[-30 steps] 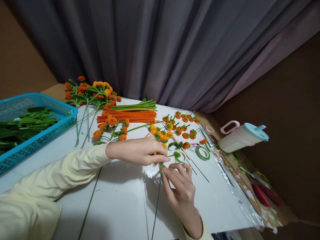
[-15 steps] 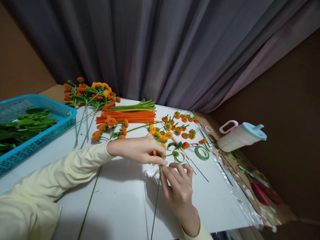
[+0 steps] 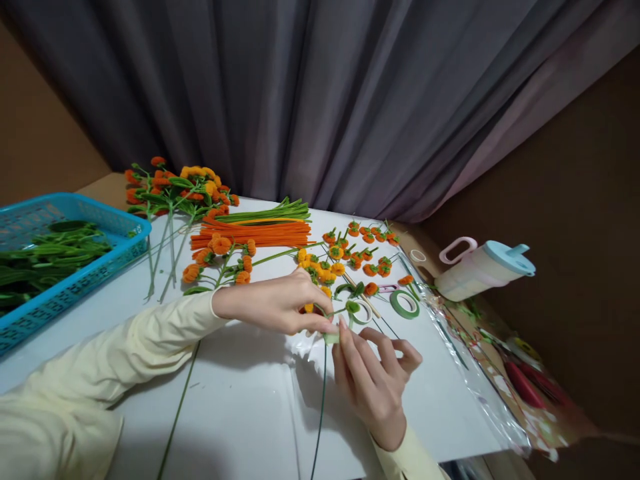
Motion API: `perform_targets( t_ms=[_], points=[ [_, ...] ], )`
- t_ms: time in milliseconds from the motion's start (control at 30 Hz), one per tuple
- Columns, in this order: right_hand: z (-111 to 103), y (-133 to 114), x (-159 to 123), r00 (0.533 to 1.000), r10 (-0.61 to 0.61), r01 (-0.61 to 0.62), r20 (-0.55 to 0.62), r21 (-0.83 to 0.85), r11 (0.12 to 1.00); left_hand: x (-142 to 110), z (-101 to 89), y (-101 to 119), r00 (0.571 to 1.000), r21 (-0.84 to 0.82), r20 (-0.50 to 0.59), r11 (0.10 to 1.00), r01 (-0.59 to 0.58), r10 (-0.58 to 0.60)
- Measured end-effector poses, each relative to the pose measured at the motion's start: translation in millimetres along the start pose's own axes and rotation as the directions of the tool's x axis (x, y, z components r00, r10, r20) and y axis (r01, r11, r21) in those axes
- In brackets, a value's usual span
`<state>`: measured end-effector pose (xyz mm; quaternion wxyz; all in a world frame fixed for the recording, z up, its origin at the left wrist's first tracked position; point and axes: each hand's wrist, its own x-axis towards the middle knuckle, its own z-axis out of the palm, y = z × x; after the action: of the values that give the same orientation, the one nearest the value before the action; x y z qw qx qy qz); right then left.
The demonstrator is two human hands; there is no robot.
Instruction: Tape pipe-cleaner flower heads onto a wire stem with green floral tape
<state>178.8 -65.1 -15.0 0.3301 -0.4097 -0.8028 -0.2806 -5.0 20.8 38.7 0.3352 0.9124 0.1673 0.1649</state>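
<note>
My left hand (image 3: pixel 280 303) is closed, thumb and fingers pinching the top of a thin green wire stem (image 3: pixel 321 413) that hangs down toward the table's front. Partly hidden behind those fingers is an orange-yellow fuzzy flower (image 3: pixel 309 309). A short pale green strip of floral tape (image 3: pixel 331 338) lies against the stem just under the left thumb. My right hand (image 3: pixel 373 373) pinches this strip between thumb and forefinger, its other fingers loosely curled. Just beyond the fingertips is a small green bud (image 3: pixel 353 307), beside a nearly used-up tape roll (image 3: pixel 362 312).
Orange and green pipe cleaners (image 3: pixel 253 235) lie behind the hands, with small orange flower heads (image 3: pixel 370 269) to their right. A blue basket (image 3: pixel 135 233) of green leaves stands left. At right are a green tape roll (image 3: pixel 404 304), a tumbler (image 3: pixel 480 270) and red-handled pliers (image 3: pixel 525 385).
My right hand has moved slightly right and away from the stem, and the pale tape strip now shows between the hands. The wire's lower end has swung right. My left hand stays nearly in place.
</note>
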Motion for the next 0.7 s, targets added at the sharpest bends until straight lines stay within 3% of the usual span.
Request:
perform_targets(
  t_ms=[200,333,500,600,700],
  points=[
    [-11.2,4.8,-0.3,0.999,-0.024,0.025,0.034,-0.026,0.999,0.7,2.0,4.5,0.998,0.091,-0.027,0.995,0.051,-0.049],
    [-3.9,5.1,6.3,1.0,-0.013,0.013,-0.014,-0.015,1.0,1.6,1.6,8.0,0.999,0.072,-0.009,0.996,0.045,-0.044],
    [14.0,-4.3,6.9,0.988,0.151,-0.131,-0.035,0.33,0.935,1.2,1.7,8.5,1.0,0.047,-0.006,0.999,-0.008,0.008],
    [16.6,-12.8,5.2,0.972,0.232,-0.22,0.04,0.511,0.831,0.1,1.1,10.2,0.999,0.035,-0.003,0.998,-0.044,0.044],
    [15.0,-17.8,5.2,0.963,0.249,-0.263,0.106,0.582,0.77,-0.5,-0.4,14.0,0.998,0.038,0.0,0.997,-0.062,0.062]
  ],
)
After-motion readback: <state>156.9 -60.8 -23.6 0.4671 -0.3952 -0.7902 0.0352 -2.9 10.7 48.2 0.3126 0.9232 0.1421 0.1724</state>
